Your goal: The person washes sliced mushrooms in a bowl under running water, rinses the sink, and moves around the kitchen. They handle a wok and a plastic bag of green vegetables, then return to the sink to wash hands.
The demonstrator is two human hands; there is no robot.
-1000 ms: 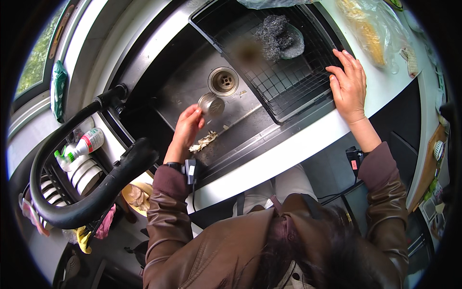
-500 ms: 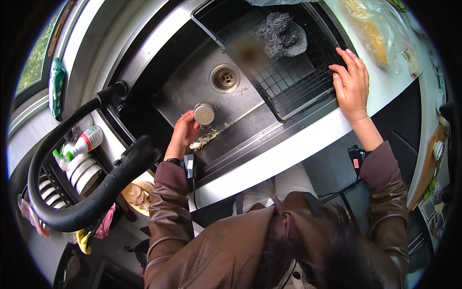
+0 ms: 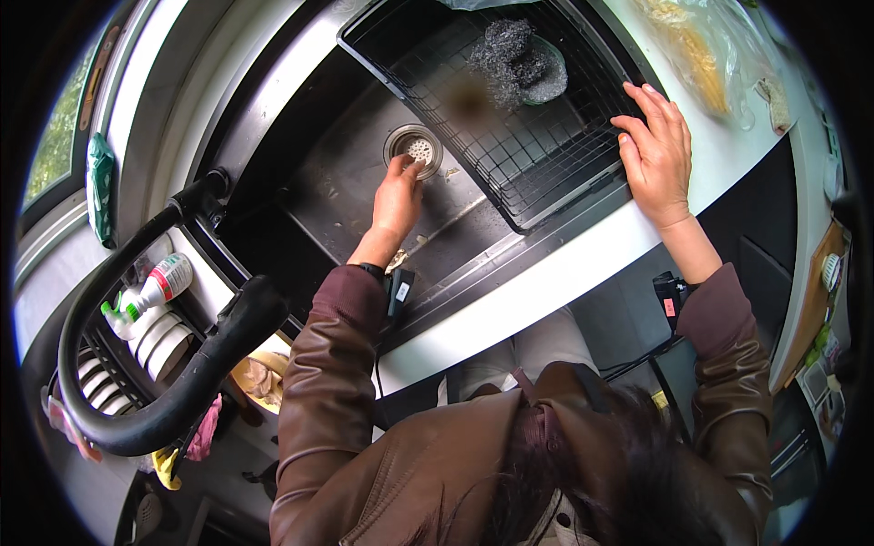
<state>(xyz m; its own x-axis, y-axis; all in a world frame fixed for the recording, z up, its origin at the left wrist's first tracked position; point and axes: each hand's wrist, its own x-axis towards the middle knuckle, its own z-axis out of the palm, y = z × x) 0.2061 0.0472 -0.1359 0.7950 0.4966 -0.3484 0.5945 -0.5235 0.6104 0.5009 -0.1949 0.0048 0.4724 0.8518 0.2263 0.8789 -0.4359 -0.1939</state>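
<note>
My left hand point(image 3: 398, 198) reaches over the dark sink basin point(image 3: 350, 173) and grips a metal drain strainer point(image 3: 420, 148) with its fingertips. The perforated strainer sits inside the ring of the drain point(image 3: 391, 143). Part of it is hidden behind my fingers. My right hand point(image 3: 657, 150) lies at the sink's right edge with its fingers spread, holding nothing, beside a black wire rack point(image 3: 510, 177). Some wet food scraps point(image 3: 414, 246) lie in the basin close to my left wrist, partly covered by it.
Steel-wool scourers point(image 3: 514, 59) and a clear bowl point(image 3: 549, 82) are by the rack's far end. A black curved faucet point(image 3: 68, 337) arches at the left, near a spray bottle point(image 3: 164, 280) and stacked white dishes point(image 3: 162, 341). A plastic bag point(image 3: 696, 55) lies on the right counter.
My left hand has carried the strainer away from me and to the right, from beside the scraps to the drain opening. My right hand has stayed at the sink edge.
</note>
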